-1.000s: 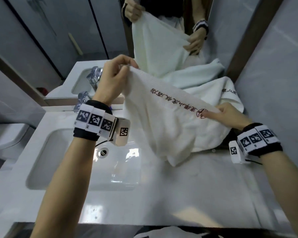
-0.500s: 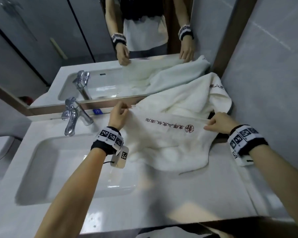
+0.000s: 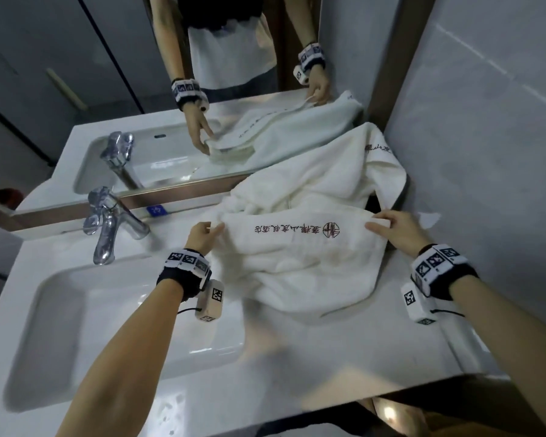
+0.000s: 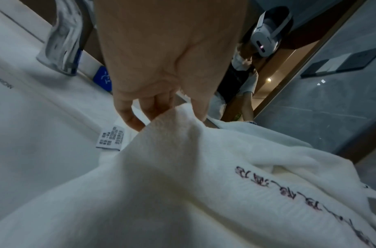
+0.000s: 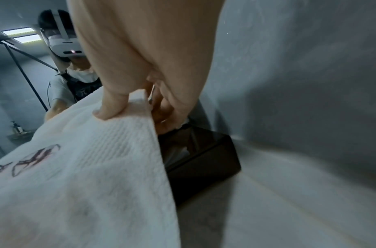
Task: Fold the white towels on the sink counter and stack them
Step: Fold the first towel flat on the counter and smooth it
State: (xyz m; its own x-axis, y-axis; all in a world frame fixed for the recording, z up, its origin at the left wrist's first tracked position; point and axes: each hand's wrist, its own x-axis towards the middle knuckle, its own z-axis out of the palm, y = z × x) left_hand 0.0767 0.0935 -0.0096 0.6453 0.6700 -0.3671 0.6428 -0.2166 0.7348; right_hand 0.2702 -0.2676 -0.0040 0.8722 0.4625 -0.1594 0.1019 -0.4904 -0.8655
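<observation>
From the head view, both forearms reach forward over the white worktop [image 3: 344,351], each wrist wearing a black band with square markers. The left hand [image 3: 200,236] sits palm down with its grip pinching the near-left corner of a white towel [image 3: 300,263], and the right hand [image 3: 394,230] pinches the opposite corner, thumb on top, so the edge with dark red lettering runs straight between them. The rest of that towel sags in loose folds onto the worktop, to the right of the sink [image 3: 114,329] and tap [image 3: 108,225]. A second white towel [image 3: 322,178] lies crumpled behind it, against the mirror [image 3: 139,74] and the right wall. In the left wrist view, the left hand [image 4: 167,55] points down, its fingertips [image 4: 129,115] and thumb closing on a raised peak of the towel [image 4: 182,184]; a small care label [image 4: 110,137] lies on the worktop just below. In the right wrist view, the right hand [image 5: 140,58] presses its thumb onto the ribbed border of the towel [image 5: 87,176] with the fingers curled beneath, and a dark box [image 5: 199,161] stands just behind the corner, near the wall.
</observation>
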